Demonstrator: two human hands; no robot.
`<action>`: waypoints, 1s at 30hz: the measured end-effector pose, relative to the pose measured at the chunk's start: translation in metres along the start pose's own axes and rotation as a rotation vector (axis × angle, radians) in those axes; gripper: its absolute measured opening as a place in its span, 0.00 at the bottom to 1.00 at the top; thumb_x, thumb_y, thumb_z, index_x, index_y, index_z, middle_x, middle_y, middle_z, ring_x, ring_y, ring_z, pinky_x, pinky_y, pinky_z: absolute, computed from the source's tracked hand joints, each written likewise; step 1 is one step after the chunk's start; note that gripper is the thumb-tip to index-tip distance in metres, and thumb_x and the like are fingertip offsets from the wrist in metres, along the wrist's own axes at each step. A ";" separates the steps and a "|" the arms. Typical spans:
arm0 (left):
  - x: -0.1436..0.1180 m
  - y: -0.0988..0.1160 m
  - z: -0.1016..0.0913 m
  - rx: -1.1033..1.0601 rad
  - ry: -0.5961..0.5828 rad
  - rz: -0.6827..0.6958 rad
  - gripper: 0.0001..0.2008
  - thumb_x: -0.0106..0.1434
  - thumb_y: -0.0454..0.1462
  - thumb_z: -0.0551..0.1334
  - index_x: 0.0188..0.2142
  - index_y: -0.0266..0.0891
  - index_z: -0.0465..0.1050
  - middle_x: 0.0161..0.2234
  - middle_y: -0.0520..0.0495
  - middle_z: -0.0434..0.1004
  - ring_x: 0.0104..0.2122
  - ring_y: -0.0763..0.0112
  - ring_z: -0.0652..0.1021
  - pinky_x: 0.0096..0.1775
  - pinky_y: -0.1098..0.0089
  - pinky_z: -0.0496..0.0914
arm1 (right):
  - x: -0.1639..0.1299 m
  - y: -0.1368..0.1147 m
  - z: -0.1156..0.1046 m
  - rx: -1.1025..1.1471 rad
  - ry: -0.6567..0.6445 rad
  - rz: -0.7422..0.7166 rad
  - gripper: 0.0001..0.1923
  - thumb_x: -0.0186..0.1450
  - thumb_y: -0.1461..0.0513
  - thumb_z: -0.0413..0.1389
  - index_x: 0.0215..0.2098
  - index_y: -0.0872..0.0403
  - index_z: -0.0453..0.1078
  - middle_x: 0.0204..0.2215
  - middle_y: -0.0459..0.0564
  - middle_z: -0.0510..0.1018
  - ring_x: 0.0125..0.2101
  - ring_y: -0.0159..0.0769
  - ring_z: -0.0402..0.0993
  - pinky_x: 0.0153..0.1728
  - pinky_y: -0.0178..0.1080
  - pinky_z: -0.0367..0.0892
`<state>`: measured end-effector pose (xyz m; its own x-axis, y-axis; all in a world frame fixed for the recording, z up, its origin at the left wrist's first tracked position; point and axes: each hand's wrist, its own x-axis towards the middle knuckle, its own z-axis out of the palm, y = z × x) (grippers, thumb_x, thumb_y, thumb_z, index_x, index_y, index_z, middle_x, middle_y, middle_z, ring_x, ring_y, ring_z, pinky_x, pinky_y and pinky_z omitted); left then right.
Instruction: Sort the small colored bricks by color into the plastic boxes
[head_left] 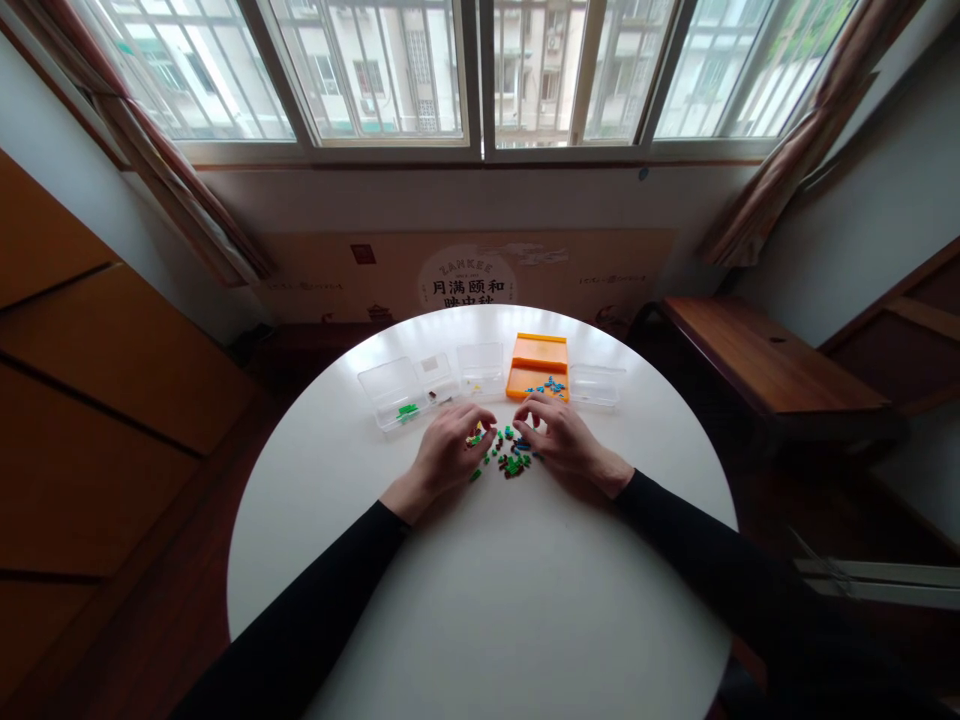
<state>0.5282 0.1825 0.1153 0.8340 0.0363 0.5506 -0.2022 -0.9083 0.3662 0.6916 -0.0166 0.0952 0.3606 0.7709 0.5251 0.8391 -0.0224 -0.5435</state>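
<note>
My left hand (450, 447) rests at the left side of a loose pile of small coloured pieces (515, 464), its fingers curled in and thumb tip close to the fingertips. Opposite it, my right hand (568, 437) is curled in the same way at the pile's right edge. Whatever either hand pinches is too small or too hidden to make out. Green and dark brown pieces make up most of the pile, with a few blue ones. Some pieces, one yellow, show beside the left fingers. Just beyond the right hand lies an open orange box (538, 366) with blue pieces (555, 384) inside.
Along the far side of the round white table (480, 600) stand clear plastic boxes. The leftmost box (386, 380) holds green pieces (406, 411); another clear box (598, 385) stands right of the orange one. A wooden bench (765, 350) is beyond the table at right.
</note>
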 end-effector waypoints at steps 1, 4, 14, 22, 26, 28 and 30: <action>0.000 0.000 0.000 -0.007 -0.003 0.006 0.01 0.74 0.36 0.67 0.44 0.44 0.77 0.42 0.47 0.85 0.43 0.60 0.83 0.48 0.60 0.74 | 0.000 -0.001 0.000 0.057 0.004 0.006 0.04 0.76 0.63 0.62 0.41 0.51 0.77 0.38 0.49 0.79 0.38 0.40 0.75 0.43 0.42 0.70; 0.000 0.003 0.001 -0.012 0.000 0.004 0.01 0.74 0.38 0.68 0.44 0.44 0.78 0.42 0.47 0.86 0.43 0.61 0.83 0.49 0.60 0.74 | 0.002 -0.005 -0.001 0.203 0.019 0.030 0.05 0.77 0.62 0.61 0.42 0.51 0.76 0.38 0.49 0.79 0.39 0.39 0.76 0.43 0.42 0.72; 0.001 0.005 0.011 0.054 0.102 0.072 0.05 0.77 0.40 0.69 0.43 0.44 0.80 0.40 0.50 0.87 0.39 0.64 0.84 0.46 0.62 0.72 | 0.001 -0.011 0.003 0.351 -0.013 0.060 0.10 0.78 0.54 0.63 0.41 0.50 0.78 0.38 0.49 0.81 0.40 0.40 0.77 0.43 0.42 0.72; 0.001 0.005 0.009 0.088 0.126 0.124 0.06 0.78 0.40 0.68 0.42 0.45 0.82 0.39 0.51 0.88 0.37 0.67 0.84 0.45 0.62 0.71 | 0.002 -0.015 0.001 0.424 -0.026 0.085 0.12 0.78 0.52 0.63 0.41 0.49 0.81 0.40 0.50 0.83 0.42 0.42 0.79 0.45 0.44 0.74; 0.001 0.006 0.009 0.107 0.153 0.141 0.06 0.78 0.40 0.68 0.42 0.46 0.83 0.39 0.51 0.88 0.36 0.68 0.84 0.44 0.62 0.71 | 0.003 -0.018 -0.002 0.415 0.002 0.053 0.09 0.78 0.54 0.63 0.44 0.49 0.83 0.42 0.51 0.84 0.43 0.42 0.80 0.46 0.44 0.75; 0.002 0.006 0.007 0.109 0.156 0.120 0.07 0.78 0.40 0.67 0.41 0.45 0.83 0.39 0.51 0.88 0.36 0.67 0.84 0.44 0.62 0.71 | 0.003 -0.018 -0.002 0.402 0.014 0.050 0.08 0.78 0.56 0.62 0.47 0.49 0.83 0.42 0.51 0.84 0.43 0.42 0.79 0.45 0.43 0.75; 0.005 0.004 0.005 0.106 0.155 0.077 0.08 0.78 0.40 0.66 0.40 0.45 0.83 0.39 0.51 0.88 0.37 0.67 0.84 0.45 0.62 0.72 | 0.002 -0.017 -0.002 0.376 0.020 0.055 0.07 0.77 0.58 0.62 0.49 0.48 0.83 0.42 0.50 0.84 0.42 0.41 0.79 0.45 0.42 0.75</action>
<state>0.5343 0.1774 0.1157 0.7277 0.0215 0.6856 -0.1999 -0.9495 0.2420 0.6782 -0.0159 0.1067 0.4116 0.7626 0.4990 0.6117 0.1748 -0.7716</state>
